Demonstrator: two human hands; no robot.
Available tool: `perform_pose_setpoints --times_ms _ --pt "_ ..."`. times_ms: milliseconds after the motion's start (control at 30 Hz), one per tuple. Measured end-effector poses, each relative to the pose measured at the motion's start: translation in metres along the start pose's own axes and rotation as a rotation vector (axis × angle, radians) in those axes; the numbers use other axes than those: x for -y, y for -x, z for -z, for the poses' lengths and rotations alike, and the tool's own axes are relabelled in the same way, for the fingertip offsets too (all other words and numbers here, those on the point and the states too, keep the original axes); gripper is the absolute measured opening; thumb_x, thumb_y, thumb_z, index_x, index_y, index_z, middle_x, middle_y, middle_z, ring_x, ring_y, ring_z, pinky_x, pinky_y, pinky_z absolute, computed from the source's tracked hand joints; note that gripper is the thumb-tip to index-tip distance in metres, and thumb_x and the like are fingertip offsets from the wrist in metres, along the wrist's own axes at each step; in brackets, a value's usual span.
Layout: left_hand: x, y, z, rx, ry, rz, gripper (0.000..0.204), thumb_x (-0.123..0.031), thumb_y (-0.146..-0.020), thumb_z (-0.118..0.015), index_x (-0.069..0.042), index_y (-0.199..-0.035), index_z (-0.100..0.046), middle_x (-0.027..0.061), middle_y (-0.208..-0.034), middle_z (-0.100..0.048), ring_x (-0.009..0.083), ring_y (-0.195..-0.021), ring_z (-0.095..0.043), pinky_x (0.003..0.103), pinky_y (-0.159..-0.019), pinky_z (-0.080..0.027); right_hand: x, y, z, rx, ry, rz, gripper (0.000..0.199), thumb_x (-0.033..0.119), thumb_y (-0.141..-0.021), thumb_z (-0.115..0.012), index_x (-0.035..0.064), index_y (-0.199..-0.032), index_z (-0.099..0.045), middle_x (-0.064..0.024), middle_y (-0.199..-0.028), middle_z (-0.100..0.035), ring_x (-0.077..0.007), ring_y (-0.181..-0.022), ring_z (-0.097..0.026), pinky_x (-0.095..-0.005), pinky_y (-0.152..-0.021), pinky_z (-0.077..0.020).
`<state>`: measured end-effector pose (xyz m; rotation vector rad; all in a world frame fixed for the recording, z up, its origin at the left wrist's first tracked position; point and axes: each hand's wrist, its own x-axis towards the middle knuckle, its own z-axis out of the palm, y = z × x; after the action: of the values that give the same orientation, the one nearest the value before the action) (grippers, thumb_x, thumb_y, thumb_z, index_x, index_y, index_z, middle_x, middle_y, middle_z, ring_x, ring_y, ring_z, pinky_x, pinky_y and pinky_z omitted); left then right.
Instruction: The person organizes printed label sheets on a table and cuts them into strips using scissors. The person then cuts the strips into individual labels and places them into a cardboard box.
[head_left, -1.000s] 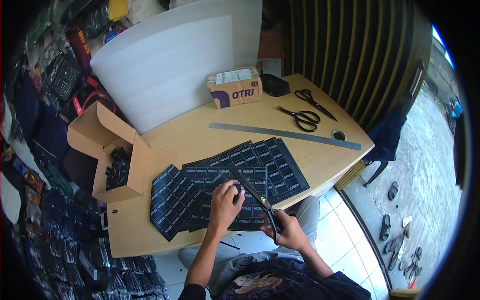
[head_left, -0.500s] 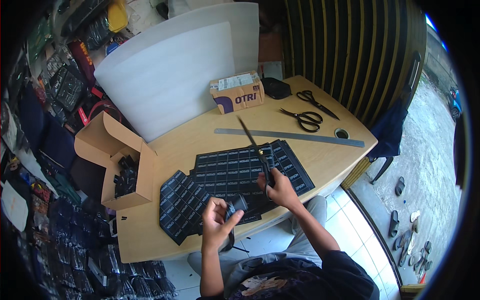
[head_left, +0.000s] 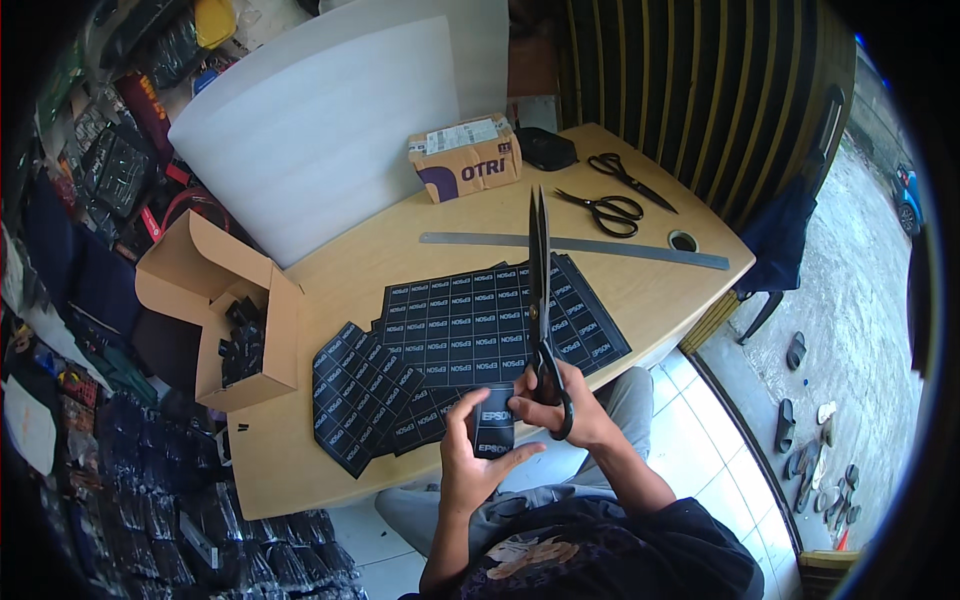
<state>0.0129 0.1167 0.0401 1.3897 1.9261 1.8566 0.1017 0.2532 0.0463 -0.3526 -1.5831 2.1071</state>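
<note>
A short black strip of printed labels (head_left: 494, 422), perhaps several layers thick, is between my hands in front of the table edge. My left hand (head_left: 472, 462) curls its fingers round the strip's left edge, with the thumb stretched below it. My right hand (head_left: 572, 405) grips the handles of long black scissors (head_left: 539, 275), and its thumb and a fingertip touch the strip's right side. The scissors point away from me, their blades slightly apart. Beneath them lie larger black label sheets (head_left: 450, 325) in overlapping layers, marked off into rows of small rectangles.
Left on the table (head_left: 345, 265) stands an open cardboard box (head_left: 275, 375) with black pieces inside. Farther back are a closed parcel (head_left: 468, 170), a black pouch (head_left: 546, 149), two more scissors (head_left: 612, 215) (head_left: 630, 180), a steel ruler (head_left: 630, 247) and a tape roll (head_left: 683, 241).
The scissors have swung upright, and my right hand has come in beside my left. The strip has turned flat toward me, and my left hand has shifted right.
</note>
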Motion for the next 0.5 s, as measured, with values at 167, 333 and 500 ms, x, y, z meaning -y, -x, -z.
perform_pose_setpoints --times_ms 167,333,500 --pt "-0.003 0.007 0.014 0.149 0.097 0.101 0.039 -0.009 -0.074 -0.077 0.002 -0.105 -0.056 0.0062 -0.098 -0.053 0.0129 -0.091 -0.053 0.025 -0.077 -0.044 0.012 -0.002 -0.001 0.044 0.172 0.069 0.024 0.002 -0.077 -0.069 0.0041 -0.084 -0.047 -0.0022 -0.082 -0.056 -0.0070 -0.076 -0.054 -0.0220 -0.067 -0.0443" --pt "-0.001 0.005 0.018 0.042 0.079 0.133 0.025 0.006 -0.077 -0.070 0.002 -0.100 -0.062 0.0056 -0.090 -0.058 0.0062 -0.069 -0.054 0.017 -0.057 -0.042 0.024 -0.002 -0.004 0.087 0.086 0.150 0.027 0.009 -0.078 -0.073 0.0034 -0.086 -0.048 -0.0030 -0.081 -0.056 -0.0085 -0.076 -0.055 -0.0226 -0.067 -0.0452" --pt "-0.007 -0.004 0.030 -0.088 0.341 0.162 0.034 0.011 -0.076 -0.068 0.007 -0.109 -0.059 0.0082 -0.098 -0.058 0.0128 -0.087 -0.063 0.019 -0.067 -0.050 0.034 0.012 0.023 0.150 0.269 0.109 0.045 0.029 -0.069 -0.083 0.0040 -0.086 -0.049 -0.0023 -0.074 -0.055 -0.0080 -0.069 -0.053 -0.0217 -0.061 -0.0420"
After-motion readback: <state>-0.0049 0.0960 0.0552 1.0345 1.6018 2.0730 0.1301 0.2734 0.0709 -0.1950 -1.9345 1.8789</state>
